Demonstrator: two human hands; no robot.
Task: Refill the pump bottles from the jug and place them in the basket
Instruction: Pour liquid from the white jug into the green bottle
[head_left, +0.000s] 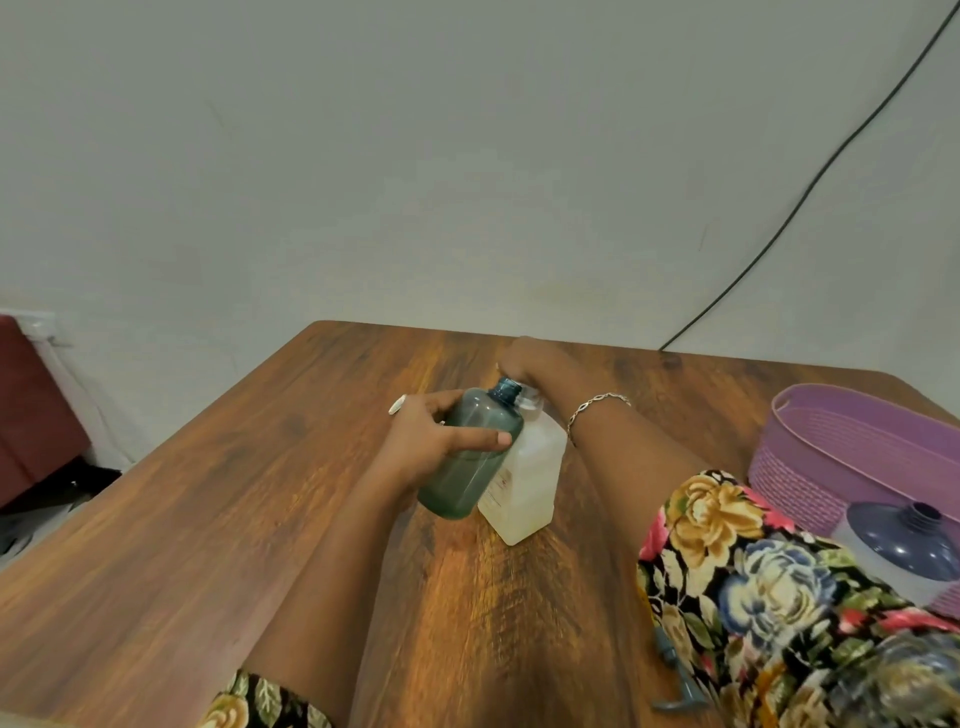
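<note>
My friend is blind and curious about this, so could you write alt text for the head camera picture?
A person's left hand holds a teal bottle with its neck open, tilted beside a clear jug on a wooden table, while the right hand grips the jug's top. At right sit a purple basket and a capless blue-shouldered bottle.

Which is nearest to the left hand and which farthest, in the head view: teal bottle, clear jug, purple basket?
1. teal bottle: held in the left hand.
2. clear jug: touching the bottle's right side.
3. purple basket: far right of the table.
</note>
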